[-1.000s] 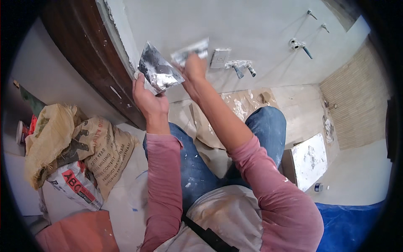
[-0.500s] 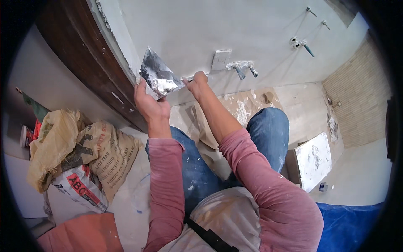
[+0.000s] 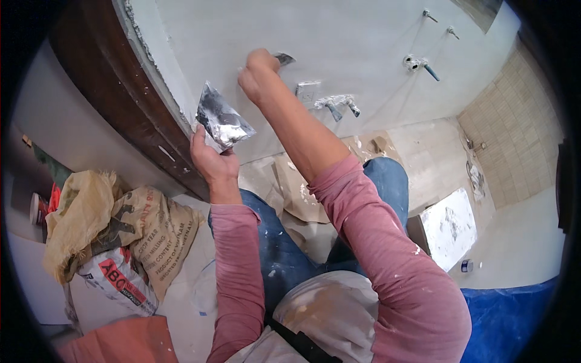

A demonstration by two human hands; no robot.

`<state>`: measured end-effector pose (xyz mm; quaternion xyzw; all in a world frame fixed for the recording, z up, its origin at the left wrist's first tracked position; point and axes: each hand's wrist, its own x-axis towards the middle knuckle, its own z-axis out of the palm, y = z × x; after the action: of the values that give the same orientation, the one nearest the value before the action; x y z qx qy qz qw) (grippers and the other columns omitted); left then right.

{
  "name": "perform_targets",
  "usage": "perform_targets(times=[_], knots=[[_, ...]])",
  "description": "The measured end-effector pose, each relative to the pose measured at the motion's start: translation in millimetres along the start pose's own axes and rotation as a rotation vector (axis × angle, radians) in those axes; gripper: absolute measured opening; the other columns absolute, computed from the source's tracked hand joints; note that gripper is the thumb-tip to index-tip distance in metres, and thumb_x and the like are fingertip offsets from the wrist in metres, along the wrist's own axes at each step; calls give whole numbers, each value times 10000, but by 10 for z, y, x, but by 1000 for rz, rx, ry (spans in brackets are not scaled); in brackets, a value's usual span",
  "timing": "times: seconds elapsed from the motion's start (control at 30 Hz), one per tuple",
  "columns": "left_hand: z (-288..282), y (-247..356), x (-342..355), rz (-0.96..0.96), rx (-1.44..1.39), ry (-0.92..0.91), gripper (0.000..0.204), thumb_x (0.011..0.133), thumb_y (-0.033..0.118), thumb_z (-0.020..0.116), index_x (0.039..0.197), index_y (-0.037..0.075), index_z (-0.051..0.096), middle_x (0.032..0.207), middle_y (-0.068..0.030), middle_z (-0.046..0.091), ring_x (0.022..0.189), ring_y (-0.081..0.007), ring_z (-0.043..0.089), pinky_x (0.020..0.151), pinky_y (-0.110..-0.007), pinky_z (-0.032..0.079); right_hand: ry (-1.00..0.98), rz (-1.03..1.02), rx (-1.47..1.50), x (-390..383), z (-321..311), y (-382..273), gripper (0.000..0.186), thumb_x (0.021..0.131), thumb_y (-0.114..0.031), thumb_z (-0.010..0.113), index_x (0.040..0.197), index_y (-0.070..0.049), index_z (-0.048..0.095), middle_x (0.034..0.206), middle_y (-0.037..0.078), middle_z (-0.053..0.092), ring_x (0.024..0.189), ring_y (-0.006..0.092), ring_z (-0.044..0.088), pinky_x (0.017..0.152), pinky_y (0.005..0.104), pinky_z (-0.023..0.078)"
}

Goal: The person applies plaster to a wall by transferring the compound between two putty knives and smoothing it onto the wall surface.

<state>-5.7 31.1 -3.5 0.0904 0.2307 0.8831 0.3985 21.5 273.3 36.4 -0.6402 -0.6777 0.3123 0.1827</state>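
white-smeared metal plate [image 3: 220,117] and dark blade [image 3: 284,58], apart

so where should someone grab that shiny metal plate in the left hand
Probably the lower edge of the metal plate, coming from below, where the left hand holds it. White paste lies on the lower part of its face, and the upper and right ends narrow to corners, so supporting it from beneath looks better than pinching across the face.

The silver plate [image 3: 221,116] is smeared white, wall [image 3: 363,45] is pale grey, sleeves [image 3: 237,266] are kinda dusty pink, jeans [image 3: 279,237] are blue with white specks, tan sack [image 3: 164,233] has dark print, and that sheet [image 3: 514,317] is super blue.
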Motion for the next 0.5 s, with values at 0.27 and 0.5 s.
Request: perform_targets(times=[0.27, 0.5], knots=[[-329, 256, 26, 71, 6, 89, 325, 993, 202, 569, 1296, 85, 577, 1246, -66, 641, 1114, -230, 657, 888, -402, 572, -30, 39, 1512, -1575, 480, 519, 355, 1007, -143, 456, 1349, -51, 479, 1241, 103, 561, 1067, 259, 597, 886, 477, 584], [-393, 255, 33, 85, -5, 126, 328, 987, 192, 579, 1300, 94, 579, 1264, -43, 627, 1154, -217, 633, 910, -402, 559, -91, 654, 1656, -1263, 1249, 1236, 449, 1000, -110, 455, 1441, -34, 425, 1438, 157, 471, 1276, 335, 515, 972, 516, 570]])
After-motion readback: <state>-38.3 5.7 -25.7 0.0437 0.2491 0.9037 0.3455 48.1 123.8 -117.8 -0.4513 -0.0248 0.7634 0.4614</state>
